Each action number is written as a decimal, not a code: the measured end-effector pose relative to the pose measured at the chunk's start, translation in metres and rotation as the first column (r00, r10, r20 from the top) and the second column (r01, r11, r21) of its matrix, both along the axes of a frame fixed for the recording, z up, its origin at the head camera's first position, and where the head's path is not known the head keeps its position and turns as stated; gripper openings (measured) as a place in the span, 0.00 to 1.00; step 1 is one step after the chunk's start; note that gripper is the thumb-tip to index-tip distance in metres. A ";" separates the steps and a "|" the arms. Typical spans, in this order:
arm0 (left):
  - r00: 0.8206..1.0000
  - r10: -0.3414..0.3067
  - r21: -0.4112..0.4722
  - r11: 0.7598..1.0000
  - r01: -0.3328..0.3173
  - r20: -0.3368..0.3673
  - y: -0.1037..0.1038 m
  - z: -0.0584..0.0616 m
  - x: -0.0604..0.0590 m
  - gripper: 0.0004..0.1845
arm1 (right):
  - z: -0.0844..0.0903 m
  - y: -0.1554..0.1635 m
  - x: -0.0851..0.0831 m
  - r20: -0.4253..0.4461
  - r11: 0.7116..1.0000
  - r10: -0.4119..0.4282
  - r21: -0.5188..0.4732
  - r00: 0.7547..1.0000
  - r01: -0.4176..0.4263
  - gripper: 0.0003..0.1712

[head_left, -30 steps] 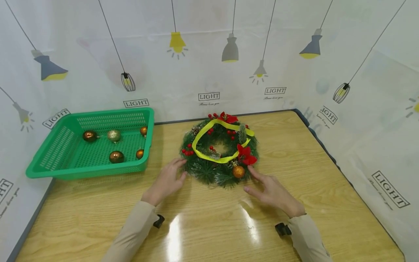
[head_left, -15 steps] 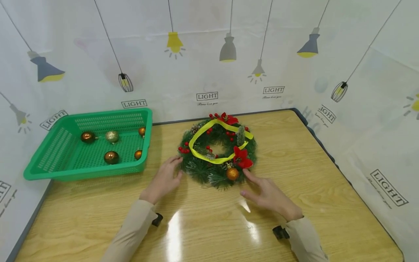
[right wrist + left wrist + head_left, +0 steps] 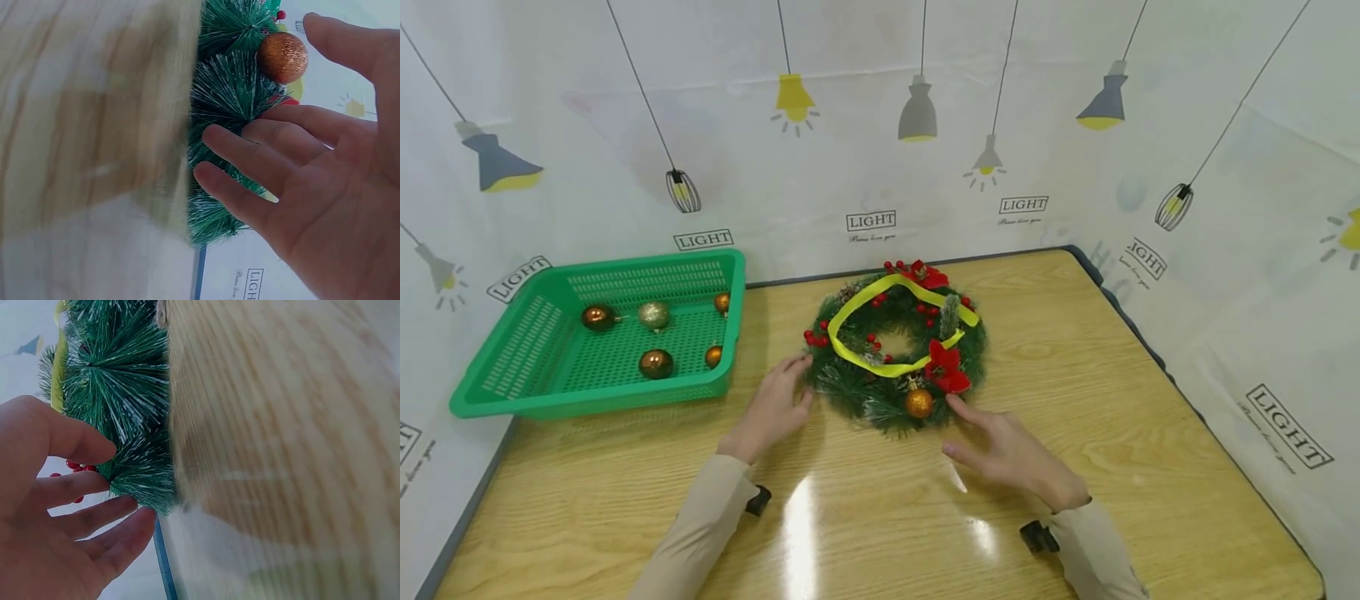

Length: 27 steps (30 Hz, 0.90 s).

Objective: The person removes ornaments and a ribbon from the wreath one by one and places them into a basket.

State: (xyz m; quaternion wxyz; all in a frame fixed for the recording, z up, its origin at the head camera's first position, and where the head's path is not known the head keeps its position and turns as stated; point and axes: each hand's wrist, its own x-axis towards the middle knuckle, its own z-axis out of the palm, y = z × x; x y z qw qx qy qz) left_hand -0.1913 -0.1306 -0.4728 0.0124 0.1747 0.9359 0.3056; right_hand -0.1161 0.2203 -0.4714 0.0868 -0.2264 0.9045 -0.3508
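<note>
the wreath lies flat on the wooden worktop, near the middle and toward the far edge, and both hands are at its near rim. the left hand sits at the wreath's near-left side, fingers stretched out loose and straight, tips right against the frosted green needles in the left wrist view, gripping nothing. the right hand is at the near-right side, palm open, fingers spread wide and laid along the pine tufts, with the thumb up beside the glittery orange bauble fixed to the wreath's near edge. in the head view the right forefinger reaches just beside that bauble and the red poinsettia flower above it; whether it touches is hard to tell there. a yellow ribbon loops over the top of the ring, with red berry clusters dotted round it. off to the left, well apart from the wreath, a green plastic basket stands on the worktop's corner and holds five loose baubles, copper, gold and orange. beige sleeves cover both forearms, and a backdrop printed with hanging lamps wraps round behind.
</note>
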 end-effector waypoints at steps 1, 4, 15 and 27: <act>1.000 0.001 -0.002 1.000 -0.001 0.004 -0.001 0.000 0.000 0.32 | 0.001 -0.001 0.000 0.000 1.000 0.007 0.002 1.000 -0.007 0.45; 1.000 0.008 -0.007 1.000 -0.008 0.019 -0.003 -0.001 0.001 0.34 | 0.001 -0.005 0.001 -0.001 1.000 0.025 0.008 1.000 -0.025 0.45; 1.000 0.000 0.003 1.000 0.000 -0.024 -0.011 0.000 0.009 0.35 | 0.006 -0.012 0.005 -0.018 0.999 0.048 0.018 0.999 -0.047 0.44; 0.990 -0.127 0.067 0.989 0.131 -0.060 0.010 0.017 0.053 0.31 | 0.034 0.012 -0.013 -0.141 0.996 -0.089 -0.011 0.986 0.088 0.38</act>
